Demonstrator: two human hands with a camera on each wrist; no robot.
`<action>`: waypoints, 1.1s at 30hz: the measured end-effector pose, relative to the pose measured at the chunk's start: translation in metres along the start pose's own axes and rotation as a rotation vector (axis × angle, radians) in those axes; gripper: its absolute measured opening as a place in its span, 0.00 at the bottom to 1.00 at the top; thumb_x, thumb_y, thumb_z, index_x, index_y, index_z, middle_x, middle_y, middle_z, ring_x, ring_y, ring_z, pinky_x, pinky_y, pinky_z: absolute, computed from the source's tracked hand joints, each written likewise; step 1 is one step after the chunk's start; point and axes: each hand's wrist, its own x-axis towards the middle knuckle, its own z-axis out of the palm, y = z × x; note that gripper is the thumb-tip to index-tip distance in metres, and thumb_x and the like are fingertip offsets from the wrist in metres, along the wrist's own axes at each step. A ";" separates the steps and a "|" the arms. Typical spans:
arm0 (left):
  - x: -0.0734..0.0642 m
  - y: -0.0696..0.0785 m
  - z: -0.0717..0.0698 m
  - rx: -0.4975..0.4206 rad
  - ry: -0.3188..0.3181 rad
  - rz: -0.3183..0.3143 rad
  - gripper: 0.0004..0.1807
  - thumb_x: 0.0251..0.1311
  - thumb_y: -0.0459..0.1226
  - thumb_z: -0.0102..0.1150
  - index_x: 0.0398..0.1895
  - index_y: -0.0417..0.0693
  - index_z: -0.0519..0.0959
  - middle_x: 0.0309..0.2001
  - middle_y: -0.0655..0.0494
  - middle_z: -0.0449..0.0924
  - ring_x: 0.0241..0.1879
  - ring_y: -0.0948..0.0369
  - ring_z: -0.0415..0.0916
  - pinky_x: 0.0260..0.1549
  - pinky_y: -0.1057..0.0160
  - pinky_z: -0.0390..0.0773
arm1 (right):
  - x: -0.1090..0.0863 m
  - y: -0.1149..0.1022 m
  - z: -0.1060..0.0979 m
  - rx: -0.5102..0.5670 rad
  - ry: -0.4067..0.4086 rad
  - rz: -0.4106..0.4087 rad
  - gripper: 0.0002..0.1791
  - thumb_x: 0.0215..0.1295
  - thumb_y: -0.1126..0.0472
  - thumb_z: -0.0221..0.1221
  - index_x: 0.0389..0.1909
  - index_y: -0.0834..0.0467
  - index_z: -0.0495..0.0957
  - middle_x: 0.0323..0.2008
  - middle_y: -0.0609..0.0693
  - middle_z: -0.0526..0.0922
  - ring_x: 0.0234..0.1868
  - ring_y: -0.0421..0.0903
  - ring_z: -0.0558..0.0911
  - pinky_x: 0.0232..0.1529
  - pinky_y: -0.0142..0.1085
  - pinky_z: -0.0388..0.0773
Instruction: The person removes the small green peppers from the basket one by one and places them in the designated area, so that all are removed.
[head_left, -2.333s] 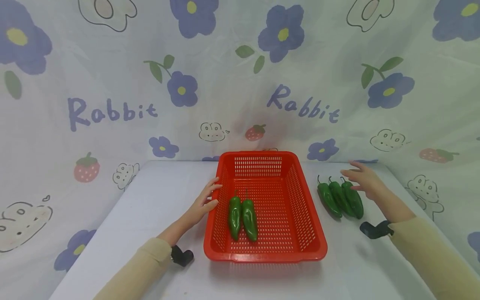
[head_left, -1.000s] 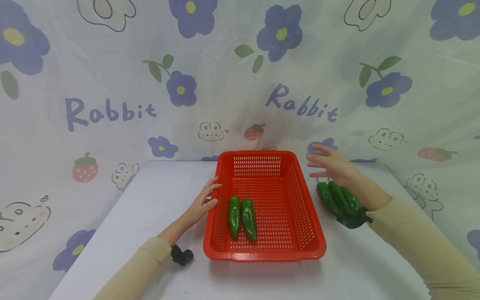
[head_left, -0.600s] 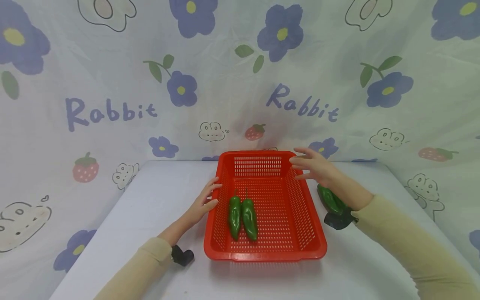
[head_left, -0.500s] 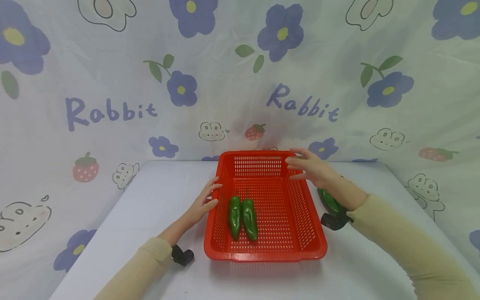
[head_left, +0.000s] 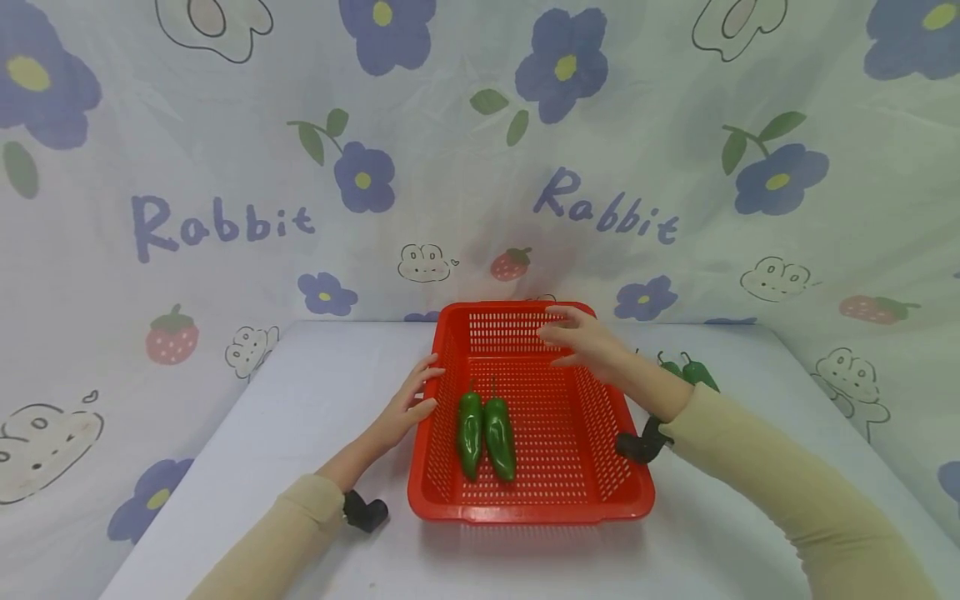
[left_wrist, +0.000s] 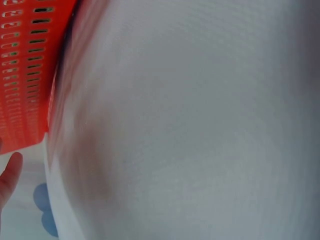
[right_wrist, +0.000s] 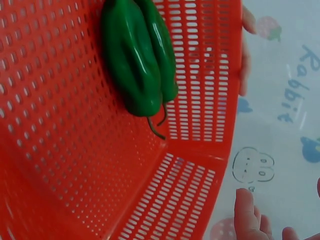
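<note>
A red slotted plastic basket (head_left: 551,433) stands at the middle of the table. Two green chili peppers, one (head_left: 469,435) beside the other (head_left: 499,440), lie in its left half; the right wrist view shows both peppers (right_wrist: 132,60) close up. My left hand (head_left: 405,404) rests at the basket's left rim with its fingers extended. Over the back right of the basket hovers my right hand (head_left: 588,342), fingers loosely spread, nothing between them. More green chili peppers (head_left: 699,375) lie on the table right of the basket, partly hidden by my right forearm.
The white table (head_left: 337,367) extends on both sides of the basket. Behind it hangs a white cloth (head_left: 465,192) printed with flowers, rabbits and strawberries. A black wrist camera (head_left: 365,511) sits on the left wrist, another black camera (head_left: 643,443) on the right.
My right hand has moved left, from above the peppers on the table to above the basket. My left hand and the two peppers in the basket have stayed put.
</note>
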 end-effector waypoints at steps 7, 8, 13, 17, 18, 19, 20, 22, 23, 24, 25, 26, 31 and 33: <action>-0.001 0.004 -0.001 0.016 0.004 0.000 0.26 0.61 0.30 0.43 0.63 0.36 0.58 0.71 0.43 0.40 0.58 0.44 0.59 0.45 0.64 0.72 | 0.006 0.008 0.021 -0.018 -0.047 0.022 0.33 0.64 0.61 0.53 0.67 0.60 0.52 0.61 0.63 0.63 0.59 0.61 0.68 0.52 0.52 0.70; -0.001 0.006 -0.001 0.018 0.003 -0.003 0.26 0.61 0.29 0.43 0.63 0.34 0.58 0.71 0.42 0.40 0.58 0.43 0.58 0.45 0.64 0.72 | 0.006 0.009 0.024 -0.025 -0.048 0.025 0.33 0.63 0.60 0.54 0.67 0.60 0.53 0.61 0.63 0.64 0.59 0.60 0.68 0.52 0.52 0.70; -0.003 0.029 0.001 0.019 -0.011 -0.018 0.26 0.60 0.28 0.42 0.62 0.29 0.56 0.70 0.37 0.39 0.58 0.40 0.57 0.45 0.65 0.71 | 0.007 0.014 0.034 -0.036 -0.067 0.019 0.35 0.60 0.58 0.58 0.65 0.61 0.55 0.57 0.63 0.67 0.56 0.60 0.71 0.49 0.51 0.73; -0.004 0.039 0.001 0.017 -0.015 -0.022 0.26 0.60 0.27 0.41 0.62 0.28 0.56 0.70 0.36 0.39 0.58 0.39 0.58 0.44 0.67 0.72 | 0.009 0.019 0.041 -0.048 -0.072 0.035 0.35 0.60 0.58 0.58 0.65 0.61 0.56 0.56 0.63 0.67 0.57 0.61 0.70 0.49 0.51 0.73; -0.004 0.039 0.001 0.015 -0.015 -0.023 0.26 0.60 0.27 0.41 0.62 0.28 0.56 0.70 0.36 0.39 0.57 0.39 0.58 0.43 0.68 0.72 | 0.010 0.021 0.043 -0.052 -0.069 0.042 0.34 0.60 0.59 0.58 0.65 0.61 0.56 0.56 0.63 0.68 0.57 0.61 0.70 0.49 0.51 0.73; -0.004 0.040 0.001 0.013 -0.015 -0.022 0.26 0.60 0.27 0.41 0.62 0.28 0.56 0.70 0.36 0.39 0.57 0.39 0.58 0.43 0.68 0.72 | 0.012 0.023 0.044 -0.051 -0.066 0.056 0.33 0.61 0.60 0.57 0.65 0.60 0.56 0.57 0.63 0.67 0.58 0.61 0.69 0.50 0.52 0.72; -0.004 0.040 0.001 0.011 -0.015 -0.021 0.26 0.60 0.27 0.41 0.62 0.28 0.56 0.70 0.36 0.39 0.57 0.38 0.58 0.43 0.68 0.72 | 0.013 0.025 0.046 -0.058 -0.064 0.061 0.33 0.61 0.60 0.57 0.65 0.60 0.56 0.57 0.63 0.67 0.58 0.61 0.69 0.50 0.52 0.72; -0.005 0.040 0.002 0.008 -0.015 -0.023 0.26 0.60 0.28 0.42 0.62 0.28 0.56 0.70 0.36 0.39 0.57 0.39 0.59 0.43 0.67 0.72 | 0.015 0.029 0.048 -0.064 -0.065 0.073 0.32 0.61 0.61 0.56 0.65 0.61 0.56 0.57 0.64 0.67 0.59 0.61 0.69 0.49 0.53 0.72; -0.005 0.040 0.002 0.010 -0.014 -0.023 0.26 0.60 0.28 0.42 0.62 0.28 0.56 0.70 0.37 0.39 0.57 0.39 0.59 0.44 0.66 0.72 | 0.016 0.031 0.049 -0.072 -0.066 0.075 0.32 0.61 0.61 0.56 0.65 0.61 0.56 0.57 0.64 0.67 0.58 0.61 0.69 0.49 0.53 0.72; -0.005 0.039 0.002 0.013 -0.014 -0.021 0.26 0.60 0.28 0.42 0.62 0.28 0.56 0.70 0.36 0.40 0.56 0.40 0.59 0.44 0.65 0.72 | 0.016 0.033 0.050 -0.069 -0.067 0.080 0.32 0.62 0.61 0.56 0.65 0.62 0.56 0.56 0.64 0.68 0.59 0.61 0.68 0.49 0.53 0.72; -0.005 0.039 0.002 0.016 -0.013 -0.022 0.25 0.60 0.28 0.42 0.62 0.28 0.57 0.70 0.36 0.40 0.56 0.40 0.59 0.44 0.65 0.72 | 0.016 0.034 0.051 -0.066 -0.067 0.084 0.32 0.61 0.62 0.56 0.65 0.62 0.56 0.56 0.64 0.68 0.59 0.61 0.68 0.49 0.53 0.71; -0.005 0.039 0.002 0.020 -0.013 -0.021 0.25 0.60 0.28 0.42 0.62 0.28 0.57 0.70 0.36 0.40 0.56 0.40 0.59 0.44 0.65 0.72 | 0.016 0.035 0.053 -0.064 -0.067 0.091 0.32 0.61 0.62 0.56 0.65 0.61 0.57 0.56 0.64 0.68 0.59 0.61 0.68 0.49 0.54 0.71; -0.004 0.037 0.002 0.022 -0.014 -0.017 0.25 0.59 0.27 0.41 0.61 0.28 0.56 0.69 0.36 0.40 0.55 0.39 0.60 0.44 0.68 0.72 | 0.014 0.040 0.057 -0.067 -0.064 0.114 0.32 0.60 0.62 0.57 0.65 0.60 0.57 0.54 0.62 0.70 0.58 0.60 0.69 0.50 0.55 0.70; -0.004 0.035 0.002 0.013 -0.013 -0.006 0.25 0.59 0.27 0.41 0.61 0.28 0.56 0.69 0.35 0.40 0.55 0.39 0.60 0.43 0.68 0.72 | 0.014 0.043 0.059 -0.081 -0.063 0.119 0.33 0.60 0.62 0.57 0.65 0.60 0.56 0.54 0.62 0.70 0.57 0.60 0.70 0.49 0.54 0.71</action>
